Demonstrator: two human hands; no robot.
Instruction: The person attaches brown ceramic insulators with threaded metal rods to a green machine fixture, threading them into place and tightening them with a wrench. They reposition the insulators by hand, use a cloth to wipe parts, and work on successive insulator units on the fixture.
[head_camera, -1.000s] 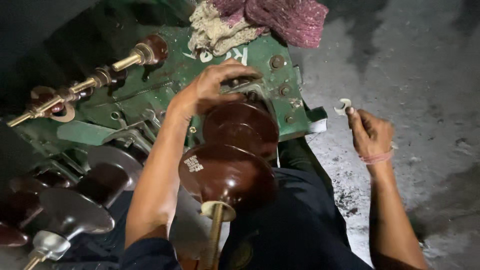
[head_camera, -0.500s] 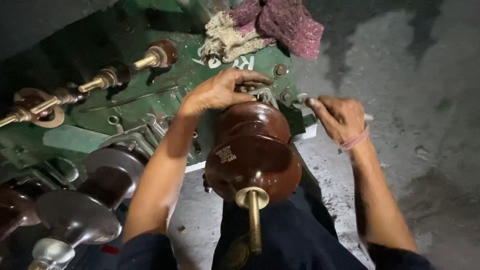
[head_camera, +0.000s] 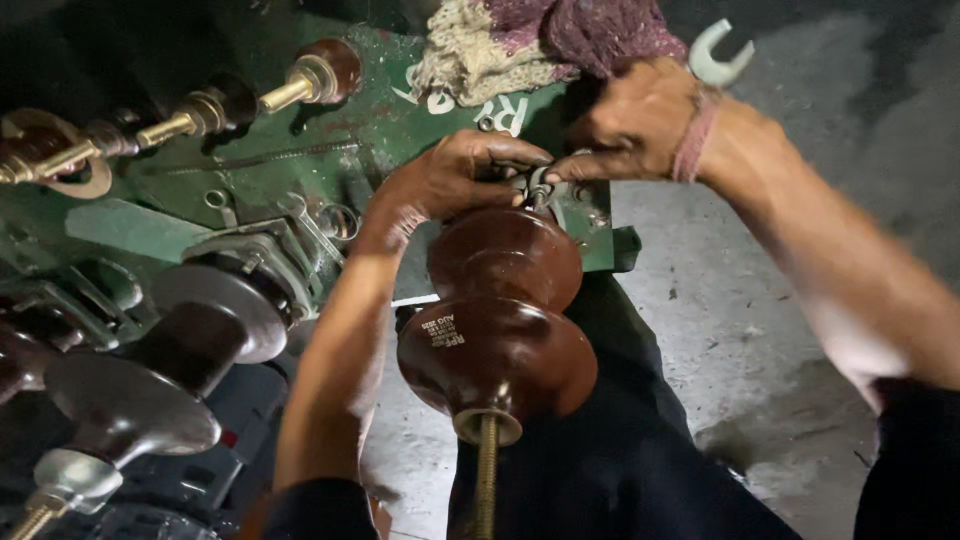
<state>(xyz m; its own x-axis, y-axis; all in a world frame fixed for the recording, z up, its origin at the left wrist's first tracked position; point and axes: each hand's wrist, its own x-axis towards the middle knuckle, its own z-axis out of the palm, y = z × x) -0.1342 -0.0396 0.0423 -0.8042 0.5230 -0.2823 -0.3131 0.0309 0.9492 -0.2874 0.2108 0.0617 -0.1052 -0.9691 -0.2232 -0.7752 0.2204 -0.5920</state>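
Note:
A brown ribbed ceramic insulator with a brass threaded rod stands out from the green metal cover plate. My left hand rests at the insulator's base, fingers curled on a small metal clamp there. My right hand pinches the same fitting from the right and holds an open-ended spanner, whose jaw sticks up behind the wrist. A pink band circles my right wrist.
Two more brown insulators with metal caps lie at the lower left. Small brass-tipped bushings line the plate's top left. A crumpled rag sits on the plate's far edge. Grey concrete floor lies to the right.
My right hand moved left from the floor side to the insulator's base, carrying the spanner. My left hand stayed on the base. The view moved closer.

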